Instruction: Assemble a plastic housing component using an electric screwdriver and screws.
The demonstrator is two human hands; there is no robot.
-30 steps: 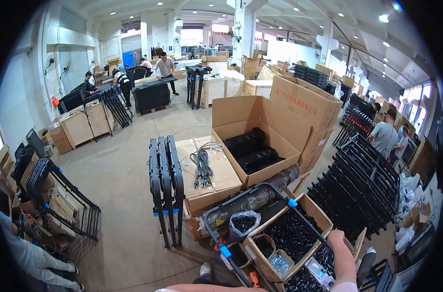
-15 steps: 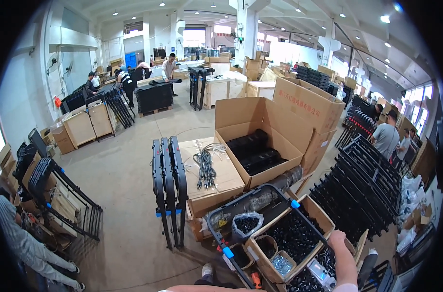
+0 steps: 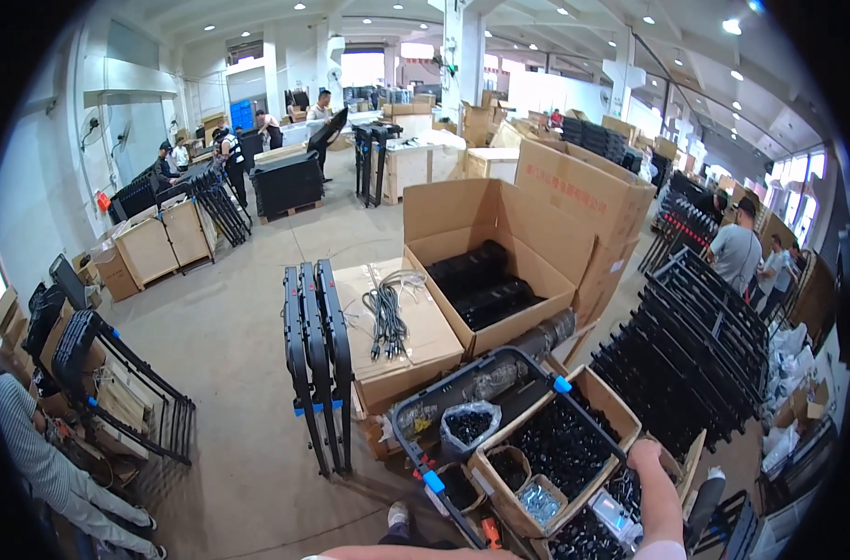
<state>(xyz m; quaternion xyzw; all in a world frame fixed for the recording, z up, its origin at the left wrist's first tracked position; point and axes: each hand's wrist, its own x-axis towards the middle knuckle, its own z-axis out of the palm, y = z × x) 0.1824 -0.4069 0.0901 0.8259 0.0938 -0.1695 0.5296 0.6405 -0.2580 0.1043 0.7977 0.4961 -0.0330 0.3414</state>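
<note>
My right hand (image 3: pixel 645 456) reaches forward from the lower edge, its fingers curled over the near right corner of a black metal frame (image 3: pixel 472 371) with blue clips (image 3: pixel 562 384). The frame lies tilted across open cardboard boxes of small black parts (image 3: pixel 560 446). A clear bag of black pieces (image 3: pixel 469 426) sits inside the frame. Only a strip of my left forearm (image 3: pixel 406 553) shows along the bottom edge; the hand itself is hidden. A shoe (image 3: pixel 399 514) stands just below the boxes.
Three folded black frames (image 3: pixel 317 359) stand on edge to the left. A flat carton carries a cable bundle (image 3: pixel 385 320); behind it is a large open box of black tubes (image 3: pixel 481 280). Stacked black racks (image 3: pixel 696 355) fill the right. Other people work at the far back, right and lower left.
My right hand stays on the frame's corner. The view has shifted slightly, and a person at the far back has moved with a dark panel.
</note>
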